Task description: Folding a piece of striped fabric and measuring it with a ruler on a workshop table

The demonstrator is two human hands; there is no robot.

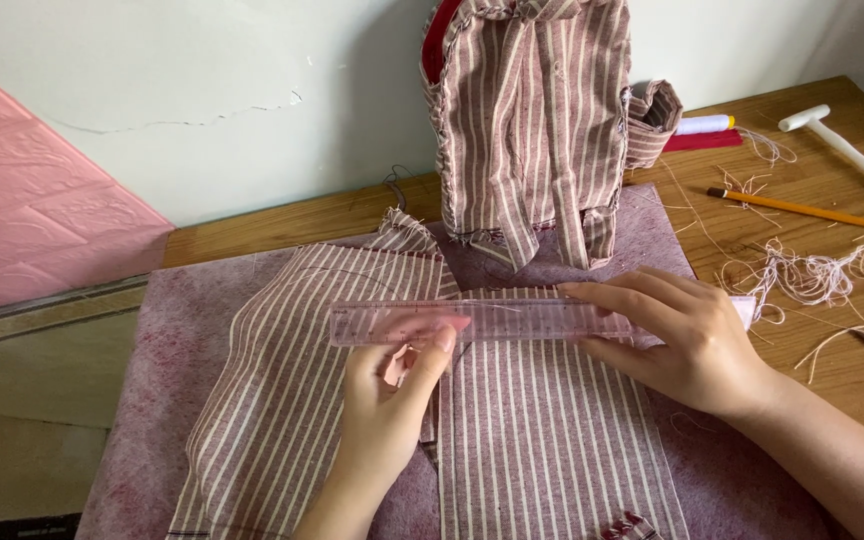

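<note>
Both hands are working over striped cloth on the desk (812, 250). The left hand (392, 385) is reaching up from below, fingers curled, its fingertips pressing down on the ruler (492, 320) near the left end; something small and pink is showing under that hand, too hidden to tell what. The right hand (677, 335) is coming in from the right, fingers stretched long and flat, the upper ones lying on top of the ruler and the thumb running beneath its lower edge, so it is pinning the ruler's right part rather than gripping it.

The ruler is clear and pinkish, lying level, crossing from the left cloth piece (282, 400) onto the right cloth piece (542, 430). Both pieces are pale with dark red stripes running up and down. The left one is lying slanted with a frayed top corner; the right one is lying square, its top edge just above the ruler. Under them a mottled mauve mat (162, 340) is covering the desk.

Behind, a striped bag (532, 120) of the same cloth is standing upright against the wall (252, 90), red lining peeking at its top left. To the right, loose threads (812, 275) are tangling on the wood, an orange pencil (802, 208) is lying slanted, and a white tool (847, 150) is lying near the corner. A white spool (704, 124) is sitting beside the bag.
</note>
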